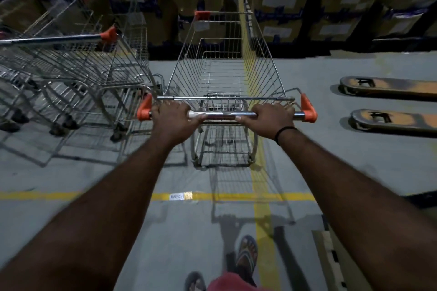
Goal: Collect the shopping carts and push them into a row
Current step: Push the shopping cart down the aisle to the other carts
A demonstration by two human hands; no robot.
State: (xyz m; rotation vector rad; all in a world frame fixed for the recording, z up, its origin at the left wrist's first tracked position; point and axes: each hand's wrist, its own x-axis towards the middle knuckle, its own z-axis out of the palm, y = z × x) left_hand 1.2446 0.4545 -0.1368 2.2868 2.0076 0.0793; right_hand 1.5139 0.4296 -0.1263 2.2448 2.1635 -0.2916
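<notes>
An empty wire shopping cart [224, 73] with orange corner caps stands straight ahead of me, its basket pointing at the shelves. My left hand [173, 117] grips the left part of its chrome handle bar [224, 114]. My right hand [272, 117], a black band on its wrist, grips the right part. To the left stands a row of nested carts [71, 59] with orange-capped handles, angled away; the nearest one sits close beside my cart's left side.
Shelving stacked with cardboard boxes [283, 7] runs across the back. Two pallet-jack forks [390, 104] lie on the floor at the right. Yellow floor lines [236, 196] cross under the cart. My sandalled foot [247, 255] shows at the bottom.
</notes>
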